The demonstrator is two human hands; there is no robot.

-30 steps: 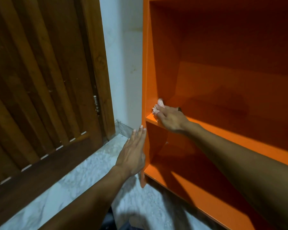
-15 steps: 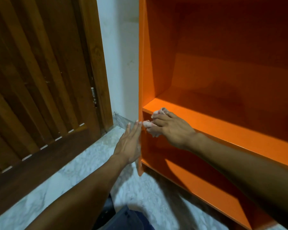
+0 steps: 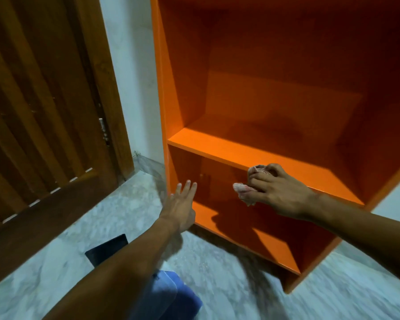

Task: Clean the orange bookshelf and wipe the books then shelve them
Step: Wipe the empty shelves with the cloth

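- An orange bookshelf is seen standing on a pale marble floor, filling the frame from 12 to 4 o'clock; its compartments are seen without books.
- A pinkish-white cloth is gripped in the right hand, fingers curled round it, and is pressed against the front edge of the middle shelf board, at about 3 o'clock from frame centre.
- The left hand is held wide, fingers straight and together, nothing in it, at the lower front edge of the bookshelf's left side panel; actual contact cannot be told.
- A brown wooden door is noted at 9 to 11 o'clock, with a strip of white wall between it and the bookshelf.
- A dark flat object lies on the floor at 7 o'clock, partly hidden by the left forearm.
- Blue fabric is seen at 6 o'clock.
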